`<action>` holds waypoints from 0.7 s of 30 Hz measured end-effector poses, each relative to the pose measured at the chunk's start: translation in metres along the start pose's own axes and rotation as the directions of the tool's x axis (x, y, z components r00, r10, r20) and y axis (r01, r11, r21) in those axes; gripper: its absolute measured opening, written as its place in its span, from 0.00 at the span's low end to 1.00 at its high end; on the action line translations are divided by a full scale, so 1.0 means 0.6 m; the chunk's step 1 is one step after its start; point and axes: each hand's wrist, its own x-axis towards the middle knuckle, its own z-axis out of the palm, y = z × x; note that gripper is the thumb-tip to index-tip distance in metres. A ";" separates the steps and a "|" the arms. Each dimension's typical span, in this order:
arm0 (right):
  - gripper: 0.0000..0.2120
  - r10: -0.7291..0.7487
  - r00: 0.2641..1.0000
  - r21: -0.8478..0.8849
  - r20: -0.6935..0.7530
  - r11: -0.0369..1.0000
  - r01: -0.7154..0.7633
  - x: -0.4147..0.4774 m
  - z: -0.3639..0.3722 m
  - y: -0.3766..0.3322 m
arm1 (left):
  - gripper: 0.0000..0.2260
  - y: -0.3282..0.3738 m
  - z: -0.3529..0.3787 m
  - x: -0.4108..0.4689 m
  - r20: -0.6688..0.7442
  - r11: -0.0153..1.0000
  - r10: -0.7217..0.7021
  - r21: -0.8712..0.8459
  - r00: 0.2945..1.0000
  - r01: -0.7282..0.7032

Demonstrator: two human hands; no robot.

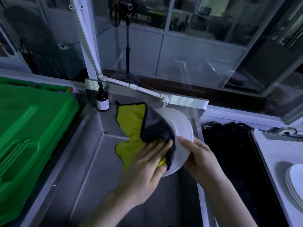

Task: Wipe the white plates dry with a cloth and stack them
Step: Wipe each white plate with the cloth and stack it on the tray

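Note:
Over the steel sink I hold a white plate (181, 133) tilted on edge. My right hand (199, 158) grips its near right rim, thumb on the face. My left hand (148, 163) presses a yellow and dark grey cloth (139, 126) flat against the plate's left side, fingers straight. The cloth drapes over the plate's left half and hides it. A stack of white plates (295, 181) sits at the right edge of the view on a white-lined tray.
The steel sink basin (91, 145) lies below my hands. A green plastic crate (29, 128) fills the left. A dark pump bottle (102, 99) stands at the sink's back corner, with a white tap pipe (144, 90) above the plate. A black mass lies right of the sink.

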 end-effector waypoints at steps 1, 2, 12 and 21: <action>0.08 0.007 1.000 -0.019 0.010 1.000 -0.006 0.000 0.005 0.003 | 0.22 0.002 0.001 0.012 -0.005 1.000 -0.002 -0.012 1.000 0.002; 0.08 0.014 1.000 -0.033 0.020 0.999 -0.013 -0.001 0.010 0.007 | 0.22 -0.003 0.001 0.026 -0.032 1.000 -0.027 -0.016 0.999 0.027; 0.08 -0.067 0.997 0.009 -0.048 0.998 0.068 0.003 0.001 -0.015 | 0.23 -0.025 0.002 -0.013 -0.008 0.988 -0.145 -0.052 0.989 0.144; 0.09 0.002 1.000 -0.044 -0.011 0.999 -0.002 -0.001 0.010 0.004 | 0.24 -0.060 0.003 0.045 -0.066 0.964 -0.255 -0.093 0.965 0.249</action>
